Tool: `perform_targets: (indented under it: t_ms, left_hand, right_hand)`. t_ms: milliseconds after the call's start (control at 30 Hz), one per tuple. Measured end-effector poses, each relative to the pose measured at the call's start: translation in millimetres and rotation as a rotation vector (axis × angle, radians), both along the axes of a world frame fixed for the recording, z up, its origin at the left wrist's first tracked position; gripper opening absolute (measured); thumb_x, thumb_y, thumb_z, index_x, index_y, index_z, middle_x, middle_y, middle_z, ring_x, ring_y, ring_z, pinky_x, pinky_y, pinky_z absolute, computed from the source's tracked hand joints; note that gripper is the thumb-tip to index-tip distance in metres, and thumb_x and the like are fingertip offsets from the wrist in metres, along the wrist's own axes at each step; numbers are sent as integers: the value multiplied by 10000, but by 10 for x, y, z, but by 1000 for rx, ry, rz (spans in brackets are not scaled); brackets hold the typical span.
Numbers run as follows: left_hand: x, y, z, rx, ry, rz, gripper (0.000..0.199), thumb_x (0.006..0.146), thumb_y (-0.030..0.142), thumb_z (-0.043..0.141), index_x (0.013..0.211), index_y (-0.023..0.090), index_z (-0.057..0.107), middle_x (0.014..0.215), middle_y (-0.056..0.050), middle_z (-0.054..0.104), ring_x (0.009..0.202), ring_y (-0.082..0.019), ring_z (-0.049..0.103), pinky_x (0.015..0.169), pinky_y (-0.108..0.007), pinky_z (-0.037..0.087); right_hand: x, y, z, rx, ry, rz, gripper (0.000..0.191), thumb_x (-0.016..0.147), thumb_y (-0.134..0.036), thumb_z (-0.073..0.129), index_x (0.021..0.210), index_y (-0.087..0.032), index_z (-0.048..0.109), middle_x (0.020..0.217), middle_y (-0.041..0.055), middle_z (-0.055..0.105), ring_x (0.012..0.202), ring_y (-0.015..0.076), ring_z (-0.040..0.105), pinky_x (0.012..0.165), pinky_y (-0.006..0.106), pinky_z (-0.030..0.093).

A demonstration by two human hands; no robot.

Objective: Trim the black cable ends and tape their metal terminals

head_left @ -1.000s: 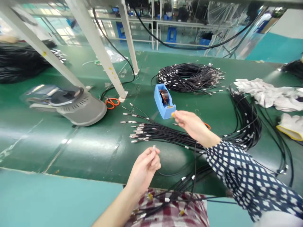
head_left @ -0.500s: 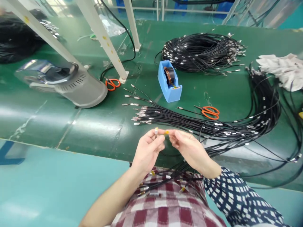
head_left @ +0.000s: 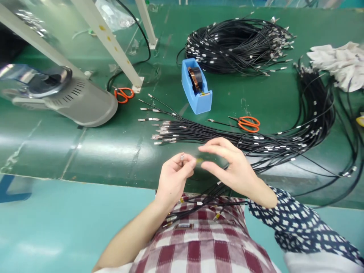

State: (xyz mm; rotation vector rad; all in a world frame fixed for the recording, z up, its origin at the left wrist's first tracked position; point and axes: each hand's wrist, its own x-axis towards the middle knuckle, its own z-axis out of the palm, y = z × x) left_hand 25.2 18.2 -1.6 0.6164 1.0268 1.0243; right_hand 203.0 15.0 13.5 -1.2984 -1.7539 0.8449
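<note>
My left hand (head_left: 175, 176) is closed in a pinch on a thin black cable; its pale end connector (head_left: 182, 156) pokes up above the fingers. A small piece of yellow tape (head_left: 199, 160) shows, blurred, by the left fingertips. Just right of the tape, my right hand (head_left: 230, 163) has its thumb and fingers apart, with nothing visibly gripped. Several black cables with light tags (head_left: 200, 203) lie across my lap below both hands. Beyond the hands a long bundle of black cables (head_left: 204, 133) stretches over the green table.
A blue tape dispenser (head_left: 202, 103) stands behind the bundle. Orange-handled scissors (head_left: 248, 124) lie beside it, another orange pair (head_left: 124, 95) farther left. A coiled cable heap (head_left: 216, 49) sits at the back, a grey machine (head_left: 85, 102) at left, white gloves (head_left: 341, 64) at right.
My right hand has spread its fingers and come away from the left fingertips. The left hand keeps its pinch on the cable. The camera view has tilted down and shifted slightly.
</note>
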Motion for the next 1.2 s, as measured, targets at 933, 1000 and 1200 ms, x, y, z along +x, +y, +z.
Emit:
perform_targets:
  t_ms: [933,1000,1200]
  left_hand:
    - [-235,-170,-86,165,79,-54,410,881,214,720,1272,192,600,799,-48,784,574,-160,721,480,-217,555]
    - [-230,-176,-90,180,73,-62,375,884,205,717,1245,185,617,794,-47,784,575,-159,727,473,-210,565]
    - [-220,-185,-89,186,77,-70,356,885,184,714,1228,193,618,756,-30,775,568,-159,727,470,-209,581]
  right_hand:
    - [-301,80,-249,-622,669,27,209,752,-365,804,733,-172,727,724,6,703,673,118,604,681,259,477]
    - [-323,74,-243,-649,710,45,210,760,-353,804,740,-162,718,693,1,692,652,112,611,677,256,489]
    - [-399,61,-185,-692,818,136,270,784,-392,797,719,-163,670,611,-23,627,529,106,595,567,263,505]
